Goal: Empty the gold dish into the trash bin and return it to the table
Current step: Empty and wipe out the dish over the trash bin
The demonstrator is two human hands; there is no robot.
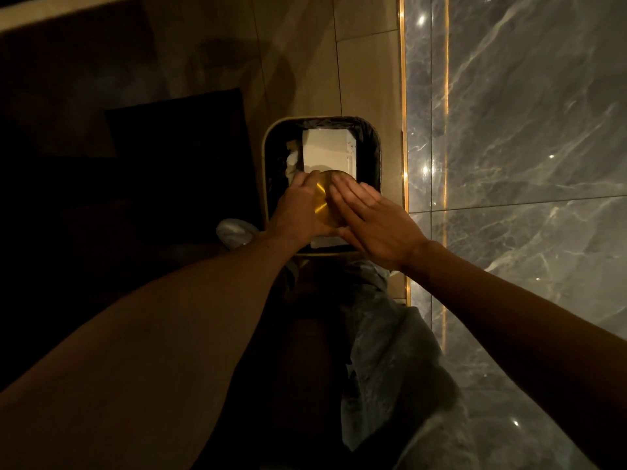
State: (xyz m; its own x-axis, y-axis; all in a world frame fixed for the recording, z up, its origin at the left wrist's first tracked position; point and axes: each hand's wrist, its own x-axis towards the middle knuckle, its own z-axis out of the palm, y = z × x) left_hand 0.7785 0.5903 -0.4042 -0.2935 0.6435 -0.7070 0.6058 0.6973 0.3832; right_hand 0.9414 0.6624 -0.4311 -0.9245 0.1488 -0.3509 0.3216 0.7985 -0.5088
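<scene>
The round gold dish (323, 200) is held over the trash bin (268, 157), turned so that its shiny underside faces me. My left hand (298, 212) grips its left rim. Flat and with fingers apart, my right hand (369, 222) lies against the dish's right side. The bin is rectangular with a gold rim and a dark liner. Inside it I see a white box (329, 152) and some crumpled white paper (292, 162). What the dish holds is hidden from me.
A grey marble wall (529, 130) with gold trim strips rises just right of the bin. Beige floor tiles (305, 62) stretch beyond it. Dark furniture (176, 154) stands to the left. My shoe (234, 232) and trouser leg (380, 334) are right below the bin.
</scene>
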